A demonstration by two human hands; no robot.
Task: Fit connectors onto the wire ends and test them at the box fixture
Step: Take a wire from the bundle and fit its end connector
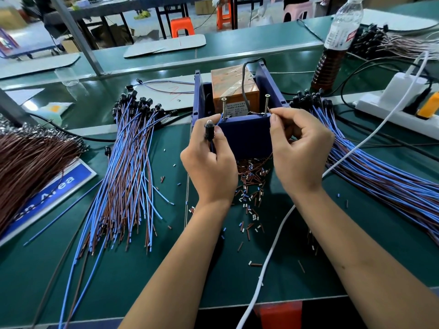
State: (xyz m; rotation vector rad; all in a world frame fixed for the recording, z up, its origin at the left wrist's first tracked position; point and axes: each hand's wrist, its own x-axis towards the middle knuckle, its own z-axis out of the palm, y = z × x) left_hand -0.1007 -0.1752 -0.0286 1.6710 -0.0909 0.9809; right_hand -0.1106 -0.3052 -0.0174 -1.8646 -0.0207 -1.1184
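Both hands up at the blue box fixture (247,136), one wire end on each screw.

Left hand (210,167): fingers curled round black lamp holder (209,131), clear tip up between thumb and index, blue wire (222,116) running from fingertips to left screw (223,106). Right hand (300,148): thumb and index pinched on brown wire end, held against base of right screw (266,104), other fingers curled under. Orange transformer (234,90) inside fixture. Finished blue/brown harnesses (128,167) left, second bundle (380,172) right. Stripped insulation bits (249,186) on green mat (142,269) just below fixture.
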